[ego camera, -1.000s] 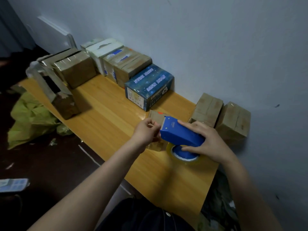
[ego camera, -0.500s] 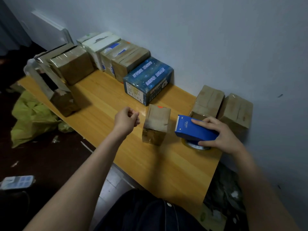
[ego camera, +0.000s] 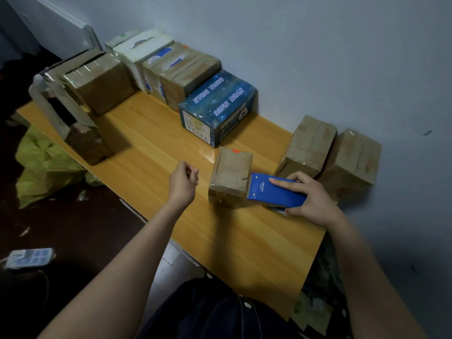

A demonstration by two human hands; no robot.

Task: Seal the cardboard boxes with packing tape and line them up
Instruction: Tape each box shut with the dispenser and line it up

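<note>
A small taped cardboard box (ego camera: 230, 176) stands on the wooden table (ego camera: 244, 241) near its middle. My right hand (ego camera: 310, 198) grips a blue tape dispenser (ego camera: 274, 190) whose toothed edge touches the box's right side. My left hand (ego camera: 183, 183) hovers just left of the box with curled fingers, holding nothing. Two brown boxes (ego camera: 308, 148) (ego camera: 352, 162) sit by the wall at the right. A row of boxes runs along the wall, ending in a blue printed box (ego camera: 217, 108).
At the table's left end stand a brown box (ego camera: 100, 86) and a box with raised flaps (ego camera: 80, 140). A yellow-green bag (ego camera: 44, 165) and a phone-like object (ego camera: 29, 258) lie on the dark floor. The wall (ego camera: 318, 57) bounds the table's far side.
My left hand let go of the small box and drew back to the left. The dispenser came off the box top, swung right, then moved back against the box's right side.
</note>
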